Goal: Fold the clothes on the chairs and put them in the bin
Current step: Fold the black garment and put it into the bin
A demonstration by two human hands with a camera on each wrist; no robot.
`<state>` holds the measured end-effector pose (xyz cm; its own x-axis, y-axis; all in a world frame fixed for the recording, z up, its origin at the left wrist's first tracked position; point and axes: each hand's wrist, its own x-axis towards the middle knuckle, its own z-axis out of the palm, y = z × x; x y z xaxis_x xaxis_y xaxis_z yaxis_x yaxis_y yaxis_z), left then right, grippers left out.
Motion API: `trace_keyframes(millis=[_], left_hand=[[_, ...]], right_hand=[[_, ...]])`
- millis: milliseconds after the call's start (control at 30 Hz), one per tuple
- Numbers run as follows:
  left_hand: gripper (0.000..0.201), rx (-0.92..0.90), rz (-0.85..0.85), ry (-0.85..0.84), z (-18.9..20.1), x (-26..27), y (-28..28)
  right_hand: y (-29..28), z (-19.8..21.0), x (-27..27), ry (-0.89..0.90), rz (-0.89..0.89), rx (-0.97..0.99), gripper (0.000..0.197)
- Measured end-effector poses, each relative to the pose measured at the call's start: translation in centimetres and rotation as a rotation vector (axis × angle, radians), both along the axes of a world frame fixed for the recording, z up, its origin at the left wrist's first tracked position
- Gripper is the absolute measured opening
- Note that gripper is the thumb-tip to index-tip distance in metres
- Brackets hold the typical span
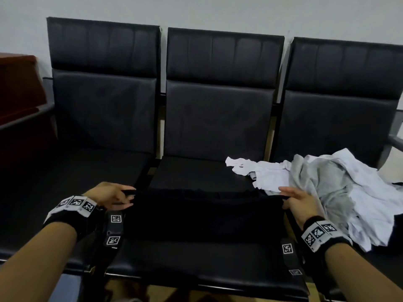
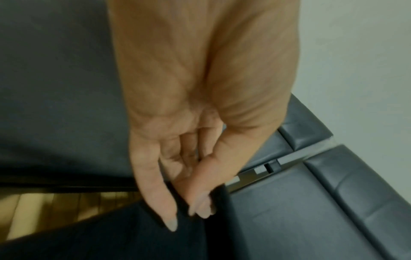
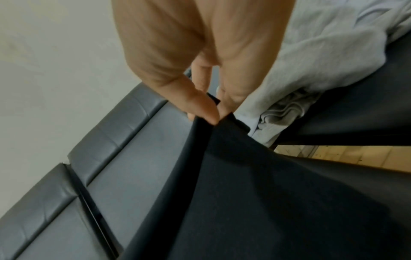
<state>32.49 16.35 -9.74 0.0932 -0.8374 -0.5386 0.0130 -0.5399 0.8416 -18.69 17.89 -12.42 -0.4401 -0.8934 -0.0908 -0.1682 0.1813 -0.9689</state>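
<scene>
Over the middle black padded chair seat, a black cloth garment is being held stretched between both hands.

From the head view, its edge is being pinched by the left hand and right hand; crumpled white and grey clothes are lying beside it. At the left wrist, fabric is being pinched by fingers. At the right wrist, thumb and fingers are being clamped on a corner.

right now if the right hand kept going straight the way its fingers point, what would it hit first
Probably the white cloth lying on the middle seat just beyond the right hand, which pinches the black garment; depth is hard to judge.
</scene>
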Motion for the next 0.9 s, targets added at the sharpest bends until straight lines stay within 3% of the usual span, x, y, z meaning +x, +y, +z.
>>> trace_keyframes(millis=[167,333,500,633,900], left_hand=[[0.024,-0.033,0.035,-0.235,-2.3,0.1,-2.9],[0.027,-0.134,0.099,-0.451,-5.2,-0.8,-5.2],[0.043,-0.252,0.067,-0.668,-6.9,-1.7,-7.0],[0.039,-0.322,0.118,-0.849,-8.3,-3.5,-7.7],[0.036,-0.276,0.187,-0.941,-8.4,-3.4,-8.2]], right_hand=[[-2.4,-1.1,0.9,0.268,-0.024,0.085,0.029],[-4.5,-3.0,0.5,0.273,-0.025,0.145,0.013],[-6.9,-4.6,0.9,0.293,-0.008,0.165,0.019],[-7.7,-5.7,2.3,0.381,-0.033,0.201,0.026],[-7.9,-5.3,3.0,0.415,-0.113,0.256,0.032]])
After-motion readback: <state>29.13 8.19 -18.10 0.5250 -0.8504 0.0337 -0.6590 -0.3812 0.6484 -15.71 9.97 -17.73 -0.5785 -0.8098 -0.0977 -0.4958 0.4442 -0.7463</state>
